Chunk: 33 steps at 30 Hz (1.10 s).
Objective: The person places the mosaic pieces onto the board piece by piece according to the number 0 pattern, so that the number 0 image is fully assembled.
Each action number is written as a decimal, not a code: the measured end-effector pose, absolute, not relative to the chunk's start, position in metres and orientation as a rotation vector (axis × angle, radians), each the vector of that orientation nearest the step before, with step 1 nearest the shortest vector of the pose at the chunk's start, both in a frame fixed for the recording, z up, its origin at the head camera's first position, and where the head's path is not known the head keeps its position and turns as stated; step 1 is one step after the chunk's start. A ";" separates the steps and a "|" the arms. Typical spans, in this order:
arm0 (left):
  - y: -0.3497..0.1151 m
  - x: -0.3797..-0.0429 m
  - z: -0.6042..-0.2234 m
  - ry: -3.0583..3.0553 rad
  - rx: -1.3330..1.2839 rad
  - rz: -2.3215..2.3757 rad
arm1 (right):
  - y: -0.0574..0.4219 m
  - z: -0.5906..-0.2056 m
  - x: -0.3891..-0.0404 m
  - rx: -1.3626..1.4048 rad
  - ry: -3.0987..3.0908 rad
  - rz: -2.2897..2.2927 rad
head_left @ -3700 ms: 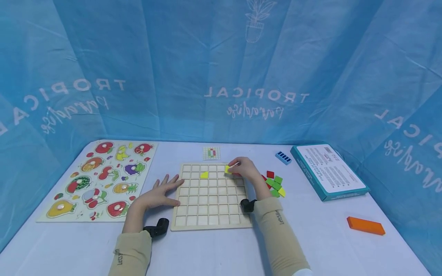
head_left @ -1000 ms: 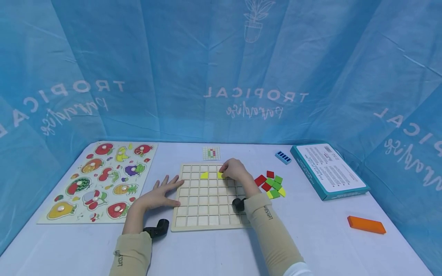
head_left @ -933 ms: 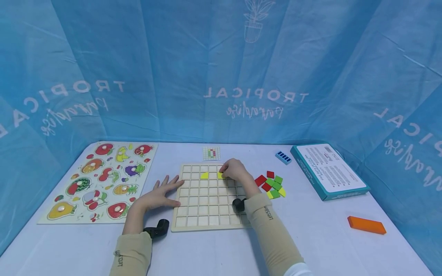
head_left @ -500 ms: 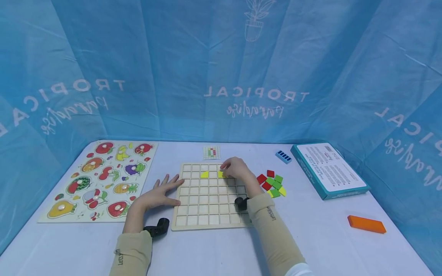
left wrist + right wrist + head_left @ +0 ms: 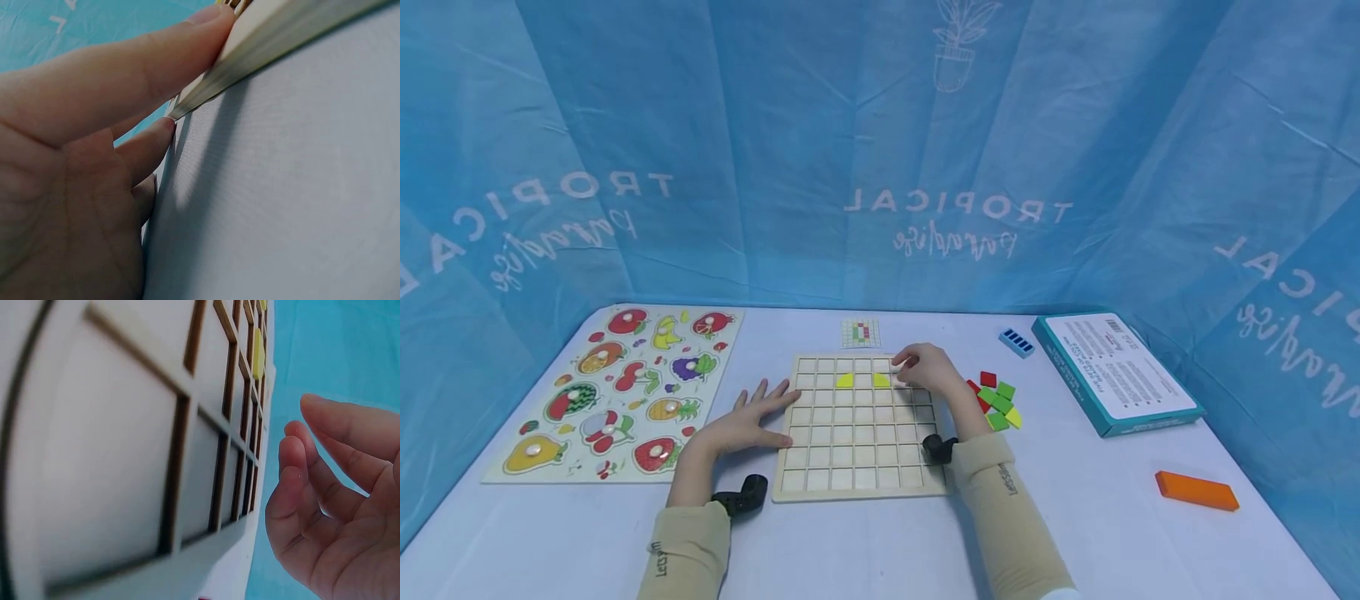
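Yellow tiles (image 5: 845, 381) sit in the grid board (image 5: 842, 435), lower centre of the frame. The left hand (image 5: 741, 423), fingers spread, touches its left edge; the right hand (image 5: 928, 368), thumb and fingertips apart, hovers over its upper right.

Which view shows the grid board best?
The head view: it shows the grid board from above, nearly whole, though the right hand hides some. The left wrist view shows mostly its edge; the right wrist view, part of its face at a steep slant.
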State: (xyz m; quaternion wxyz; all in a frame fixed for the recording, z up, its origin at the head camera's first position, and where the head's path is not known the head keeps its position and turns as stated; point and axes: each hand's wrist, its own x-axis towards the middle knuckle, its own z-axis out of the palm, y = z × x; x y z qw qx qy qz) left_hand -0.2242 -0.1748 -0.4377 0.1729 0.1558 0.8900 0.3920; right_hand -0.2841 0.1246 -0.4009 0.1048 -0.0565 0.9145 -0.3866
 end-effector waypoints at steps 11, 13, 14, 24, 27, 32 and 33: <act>-0.175 -0.225 -0.438 2.524 0.452 1.110 | 0.151 -0.410 -0.278 -0.051 2.705 -1.198; -0.175 -0.225 -0.438 2.524 0.452 1.111 | 0.155 -0.410 -0.276 -0.016 2.700 -1.205; -0.175 -0.225 -0.438 2.525 0.453 1.112 | 0.156 -0.409 -0.276 -0.002 2.695 -1.211; -0.175 -0.221 -0.439 2.517 0.453 1.120 | 0.174 -0.415 -0.270 0.198 2.698 -1.224; -0.175 -0.221 -0.439 2.520 0.455 1.121 | 0.179 -0.416 -0.269 0.235 2.687 -1.239; -0.175 -0.222 -0.438 2.535 0.460 1.113 | 0.191 -0.415 -0.270 0.185 2.642 -1.251; -0.175 -0.223 -0.438 2.536 0.459 1.111 | 0.193 -0.414 -0.270 0.166 2.633 -1.251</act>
